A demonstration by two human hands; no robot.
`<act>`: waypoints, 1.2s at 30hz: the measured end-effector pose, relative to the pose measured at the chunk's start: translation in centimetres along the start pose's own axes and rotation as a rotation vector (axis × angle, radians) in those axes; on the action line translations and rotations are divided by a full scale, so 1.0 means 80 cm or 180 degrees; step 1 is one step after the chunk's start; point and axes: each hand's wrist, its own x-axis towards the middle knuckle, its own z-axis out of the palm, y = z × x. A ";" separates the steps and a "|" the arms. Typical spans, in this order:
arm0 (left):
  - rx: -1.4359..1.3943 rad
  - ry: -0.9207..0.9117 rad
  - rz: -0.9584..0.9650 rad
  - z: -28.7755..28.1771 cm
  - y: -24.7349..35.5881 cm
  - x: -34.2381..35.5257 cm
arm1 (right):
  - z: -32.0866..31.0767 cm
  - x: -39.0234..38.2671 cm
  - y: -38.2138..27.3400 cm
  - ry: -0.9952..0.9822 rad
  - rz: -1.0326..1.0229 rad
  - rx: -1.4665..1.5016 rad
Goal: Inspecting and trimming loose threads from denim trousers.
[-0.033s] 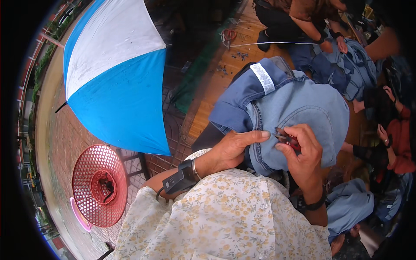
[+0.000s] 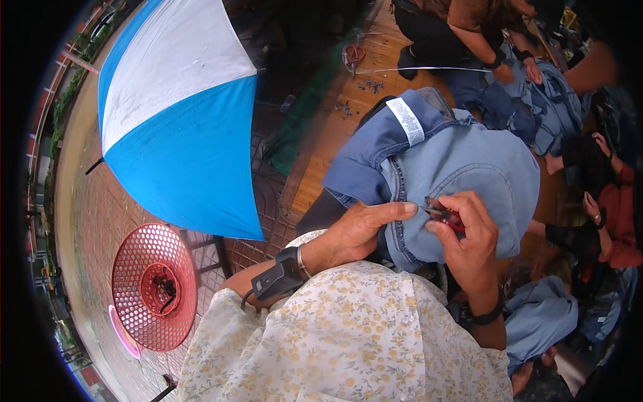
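Observation:
A light and dark blue denim garment [image 2: 469, 167] with a white label [image 2: 405, 120] lies bunched over my lap. My left hand [image 2: 362, 231] grips its lower left part, thumb resting along a dark seam [image 2: 400, 177]. Just right of that thumb, my right hand [image 2: 469, 248] is closed on small red-handled snips [image 2: 447, 218], their metal tip on the light denim beside the seam.
A blue-and-white umbrella [image 2: 181, 154] and red perforated basket-like item [image 2: 124, 278] are at left. Red scissors [image 2: 355, 53] and small scraps lie on a wooden board [image 2: 311, 187]. Other people [image 2: 469, 37] [image 2: 613, 221] handle denim [image 2: 549, 107] at right; more denim [image 2: 539, 311] lies lower right.

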 end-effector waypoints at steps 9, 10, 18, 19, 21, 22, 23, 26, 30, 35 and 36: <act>0.0019 -0.0081 0.0074 -0.001 -0.002 0.001 | 0.003 0.000 -0.006 0.0044 0.0333 0.0259; 0.0017 -0.0083 0.0075 -0.001 -0.003 0.001 | 0.003 0.000 -0.005 0.0043 0.0332 0.0256; -0.0039 -0.0075 0.0048 0.004 0.003 -0.005 | 0.003 -0.002 0.006 0.0404 0.0192 0.0282; -0.0040 -0.0077 0.0048 0.002 0.001 -0.004 | 0.003 -0.003 0.007 0.0403 0.0192 0.0281; -0.0027 -0.0143 0.0087 -0.005 -0.003 0.001 | 0.002 -0.005 0.009 0.0398 0.0283 0.0377; -0.0028 -0.0144 0.0088 -0.005 -0.003 0.002 | 0.000 -0.004 0.006 0.0398 0.0282 0.0375; -0.0032 -0.0170 0.0119 -0.006 -0.004 0.003 | -0.003 -0.003 0.000 0.0262 0.0386 0.0386; -0.0034 -0.0190 0.0165 -0.005 -0.003 0.002 | -0.004 -0.003 -0.003 0.0054 0.0480 0.0394; 0.0009 -0.0199 0.0288 0.001 -0.001 -0.002 | -0.003 -0.003 -0.003 0.0020 0.0344 0.0416; -0.0013 -0.0218 0.0426 0.001 -0.003 -0.001 | -0.006 0.000 -0.008 0.0054 0.0176 0.0074; 0.0012 -0.0246 0.0513 0.001 -0.004 0.000 | -0.006 0.001 -0.007 0.0030 0.0135 -0.0002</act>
